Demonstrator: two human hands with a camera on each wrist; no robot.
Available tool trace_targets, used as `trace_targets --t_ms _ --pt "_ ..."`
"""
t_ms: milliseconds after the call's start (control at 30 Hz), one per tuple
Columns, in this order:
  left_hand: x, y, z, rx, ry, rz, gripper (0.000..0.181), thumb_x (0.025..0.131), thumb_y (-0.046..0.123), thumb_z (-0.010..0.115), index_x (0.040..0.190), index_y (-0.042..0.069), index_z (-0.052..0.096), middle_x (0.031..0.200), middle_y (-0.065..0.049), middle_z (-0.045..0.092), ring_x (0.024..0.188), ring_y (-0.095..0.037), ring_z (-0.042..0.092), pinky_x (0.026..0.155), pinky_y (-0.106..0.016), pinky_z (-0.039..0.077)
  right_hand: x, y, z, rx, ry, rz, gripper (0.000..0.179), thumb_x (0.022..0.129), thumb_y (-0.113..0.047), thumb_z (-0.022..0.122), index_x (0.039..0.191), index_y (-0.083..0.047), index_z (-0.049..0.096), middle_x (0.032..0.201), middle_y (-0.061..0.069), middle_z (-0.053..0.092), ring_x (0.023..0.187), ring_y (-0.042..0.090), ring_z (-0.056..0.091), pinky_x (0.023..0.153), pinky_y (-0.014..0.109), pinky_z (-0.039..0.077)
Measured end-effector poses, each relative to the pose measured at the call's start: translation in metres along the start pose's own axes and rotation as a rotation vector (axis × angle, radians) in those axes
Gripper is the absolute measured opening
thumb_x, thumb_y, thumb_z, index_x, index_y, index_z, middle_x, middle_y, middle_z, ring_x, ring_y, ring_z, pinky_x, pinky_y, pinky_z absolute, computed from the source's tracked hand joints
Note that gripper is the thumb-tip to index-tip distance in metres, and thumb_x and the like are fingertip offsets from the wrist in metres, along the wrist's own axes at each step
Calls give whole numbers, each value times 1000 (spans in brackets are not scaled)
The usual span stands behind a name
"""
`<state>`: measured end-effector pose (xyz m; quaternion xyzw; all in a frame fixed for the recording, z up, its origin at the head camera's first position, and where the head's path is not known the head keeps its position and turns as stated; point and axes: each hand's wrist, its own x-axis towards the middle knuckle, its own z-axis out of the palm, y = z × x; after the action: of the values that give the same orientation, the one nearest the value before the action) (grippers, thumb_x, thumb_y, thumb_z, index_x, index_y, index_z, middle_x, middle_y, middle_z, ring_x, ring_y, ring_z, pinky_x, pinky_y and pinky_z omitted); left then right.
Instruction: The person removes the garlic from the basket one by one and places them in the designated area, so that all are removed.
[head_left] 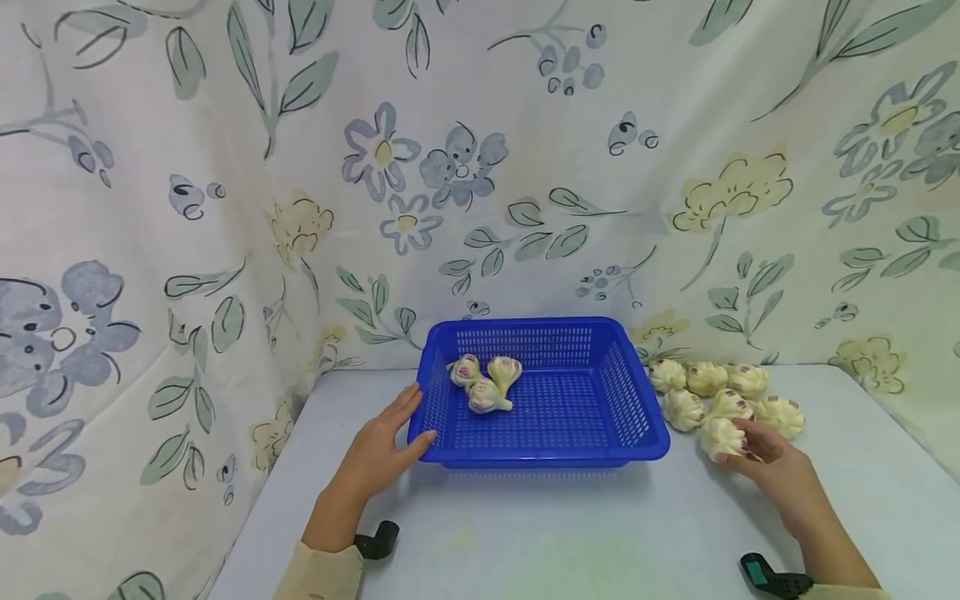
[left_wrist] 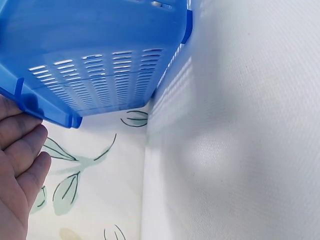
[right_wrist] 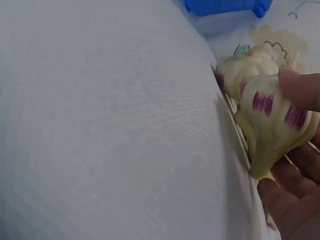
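Observation:
A blue plastic basket (head_left: 540, 454) with slotted walls stands mid-table, three garlic bulbs (head_left: 486, 395) lying in its left part. Against the basket's left rim rests my left hand (head_left: 377, 450), fingers straight and thumb lying over the edge; the left wrist view has its fingers (left_wrist: 25, 145) under the rim. To the basket's right, my right hand (head_left: 776, 467) grips a garlic bulb (head_left: 722, 440) at the front of a group. Purple streaks mark this bulb (right_wrist: 272, 110) in the right wrist view, where the thumb presses on its side and the fingers curl beneath.
Several more garlic bulbs (head_left: 705, 379) are clustered on the white table (head_left: 525, 533) just right of the basket. Behind the table hangs a floral cloth (head_left: 465, 167), which also runs down the left side.

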<state>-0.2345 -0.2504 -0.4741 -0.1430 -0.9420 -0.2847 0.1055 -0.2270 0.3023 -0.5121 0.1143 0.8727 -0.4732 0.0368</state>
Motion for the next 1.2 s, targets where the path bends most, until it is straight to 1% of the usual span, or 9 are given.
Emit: trace_targets --t_ms 67,200,300,367,667,800,933,1033,1200 --pt "0 0 0 1 4 3 74 92 52 62 151 12 40 160 0 32 146 -28 34 111 -54 37 0 0 1 4 -25 -11 95 82 -49 76 155 -9 29 160 25 19 141 51 28 101 39 50" --pt "0 0 0 3 9 5 74 92 51 63 151 12 40 159 -1 33 146 -28 34 111 -54 37 0 1 2 -10 -52 -22 92 82 -48 76 154 -14 33 161 22 20 141 48 29 91 23 53" --pt "0 0 0 3 8 3 73 92 50 63 151 12 40 159 -1 33 146 -28 34 112 -54 37 1 2 4 -4 -56 -13 94 81 -50 77 155 -13 32 160 22 21 142 49 27 103 39 49" --pt "0 -1 -1 4 8 0 74 92 50 63 151 12 40 159 -2 33 146 -29 34 112 -54 37 2 2 5 2 -58 -9 95 81 -50 76 155 -12 31 160 22 21 143 49 26 108 54 39" --pt "-1 -2 -1 3 -7 -19 74 92 50 63 152 13 39 160 -1 32 146 -28 33 112 -55 36 0 -2 6 -9 -51 -12 94 82 -51 75 155 -11 30 159 22 23 142 49 29 108 57 38" --pt "-1 -1 -1 -2 -9 -23 74 92 49 63 152 14 38 160 -1 31 146 -28 32 112 -55 36 0 -3 6 -18 -45 -19 93 84 -50 74 155 -10 30 159 23 23 141 50 31 103 51 46" --pt "-1 -2 0 -1 -9 -17 74 92 50 63 152 14 39 160 0 31 146 -27 32 113 -54 36 -1 -1 6 -12 -47 -22 92 85 -47 74 155 -9 29 159 24 23 140 50 31 89 28 54" --pt "0 -3 2 -3 -10 -12 74 92 51 62 152 14 39 160 1 31 147 -27 32 113 -54 36 -1 0 6 -4 -47 -32 91 85 -45 74 155 -8 28 159 25 23 140 50 31 75 9 46" --pt "0 -3 3 -4 -4 -2 74 92 52 61 151 13 39 160 1 31 146 -27 33 112 -54 36 -2 -1 7 -16 -36 -68 90 84 -45 75 154 -7 32 158 25 24 139 51 31 72 4 42"
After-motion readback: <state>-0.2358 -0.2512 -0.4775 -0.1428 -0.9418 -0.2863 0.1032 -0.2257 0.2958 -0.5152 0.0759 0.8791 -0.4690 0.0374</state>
